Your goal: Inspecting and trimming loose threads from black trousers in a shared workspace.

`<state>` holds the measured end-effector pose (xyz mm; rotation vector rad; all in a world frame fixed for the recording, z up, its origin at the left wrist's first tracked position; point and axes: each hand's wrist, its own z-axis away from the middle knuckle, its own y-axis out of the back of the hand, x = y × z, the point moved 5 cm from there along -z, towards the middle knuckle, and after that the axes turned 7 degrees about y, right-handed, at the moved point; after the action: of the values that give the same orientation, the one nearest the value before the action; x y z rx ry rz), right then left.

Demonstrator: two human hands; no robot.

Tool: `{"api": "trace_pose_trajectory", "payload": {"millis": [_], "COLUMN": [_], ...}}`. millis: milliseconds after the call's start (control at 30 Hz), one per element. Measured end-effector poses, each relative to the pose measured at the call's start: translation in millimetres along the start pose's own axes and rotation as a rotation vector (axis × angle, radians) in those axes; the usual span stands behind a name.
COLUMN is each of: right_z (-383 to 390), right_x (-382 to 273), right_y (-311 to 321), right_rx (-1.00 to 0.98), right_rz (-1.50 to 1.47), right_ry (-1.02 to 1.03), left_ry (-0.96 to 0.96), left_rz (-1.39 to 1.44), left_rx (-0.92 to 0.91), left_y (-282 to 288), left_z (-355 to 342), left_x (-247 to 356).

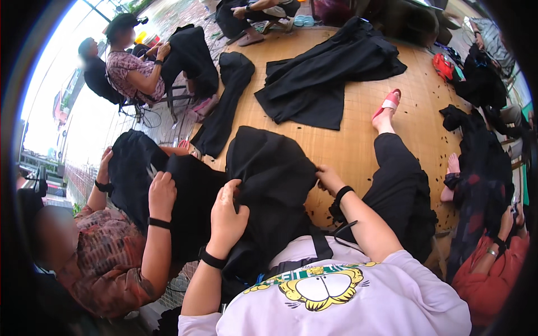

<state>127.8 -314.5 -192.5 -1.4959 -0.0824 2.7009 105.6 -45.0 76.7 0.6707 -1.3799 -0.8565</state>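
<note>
A black cloth garment [270, 168] is spread over my lap, its rounded upper end standing up between my hands. My left hand [228, 217] is closed on the garment's left edge, fingertips curled behind the fabric, thumb toward me. On the opposite edge, my right hand [330, 179] pinches the cloth between thumb and fingers. The fabric hangs in soft folds between the two hands. Both wrists wear black bands. My leg in black trousers [397, 173] stretches forward to the right, ending in a red slipper [388, 102].
Close on my left, a co-worker holds black cloth [137, 159] and small snips [151, 171]. Black trousers [330, 73] lie on the tan floor mat [314, 143] ahead, with another black piece [227, 101] beside them. Seated people handle dark cloth far left and right. Dark scraps dot the mat.
</note>
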Motion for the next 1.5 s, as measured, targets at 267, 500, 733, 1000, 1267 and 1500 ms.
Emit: {"api": "trace_pose_trajectory", "payload": {"millis": [267, 500, 733, 1000, 1267, 1500], "right_z": [46.4, 6.0, 92.6, 104.7, 74.5, 20.8], "right_x": [-199.6, -290.7, -269.0, -258.3, -258.5, -230.0], "right_y": [60.6, 39.1, -35.3, -67.1, -28.3, 146.0], "right_rx": [0.521, 0.426, -0.020, -0.212, -0.060, 0.394], "right_rz": [0.237, 0.784, 0.546, 0.894, 0.172, 1.629], "right_ry": [0.937, 0.908, 0.869, 1.078, 0.594, 0.792], "left_ry": [0.352, 0.226, 0.159, 0.167, 0.144, 0.217], "left_rz": [1.030, 0.867, 0.568, 0.582, 0.615, 1.371], "left_rx": [-0.427, -0.245, -0.326, -0.486, -0.488, -0.674], "left_y": [-8.3, -4.0, -17.5, -42.2, -43.6, -31.5], "left_z": [19.4, 2.3, -5.5, -25.2, -19.3, -13.8], "left_x": [-43.9, -40.5, -52.3, -60.3, -76.0, -81.9]}}
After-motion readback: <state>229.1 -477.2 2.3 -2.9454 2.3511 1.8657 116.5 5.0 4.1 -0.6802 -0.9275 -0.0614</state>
